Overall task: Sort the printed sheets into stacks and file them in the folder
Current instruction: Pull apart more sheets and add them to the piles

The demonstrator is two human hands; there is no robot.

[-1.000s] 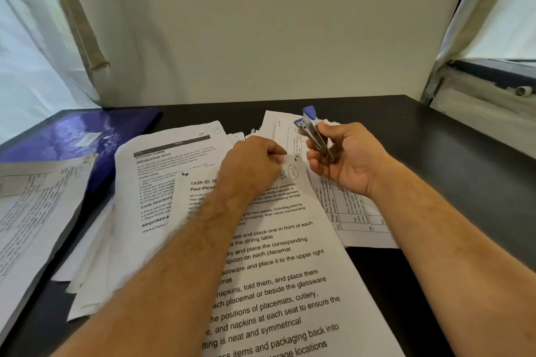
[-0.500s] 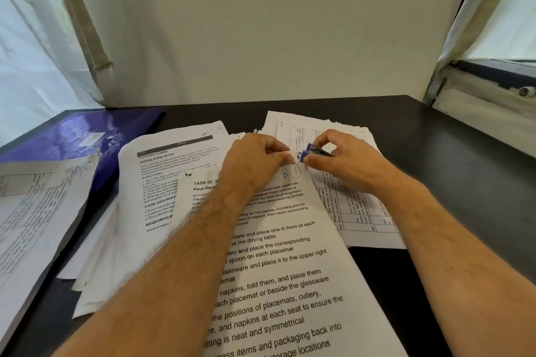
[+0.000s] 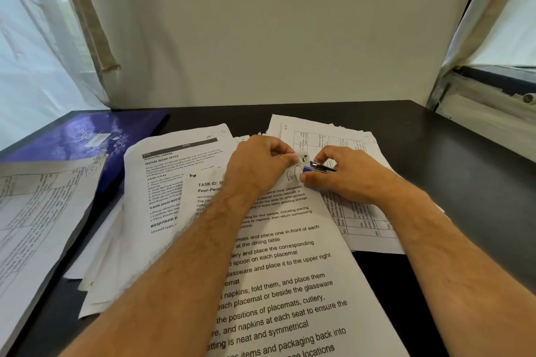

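**Stapler brought to corner of top sheet**

The top printed sheet (image 3: 290, 284) is pinned at its far corner by the left hand (image 3: 258, 165), fingertips pinched on the paper. A small stapler (image 3: 320, 168) is gripped in the right hand (image 3: 345, 174), at 3 o'clock of that corner, long axis running 9-to-3. The blue folder (image 3: 84, 139) lies at 10 o'clock.

Left grip (image 3: 262, 165), right grip (image 3: 345, 175) pinched

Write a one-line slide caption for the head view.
Left hand pins the printed sheet's corner while right hand works a small blue-and-metal stapler tool there.
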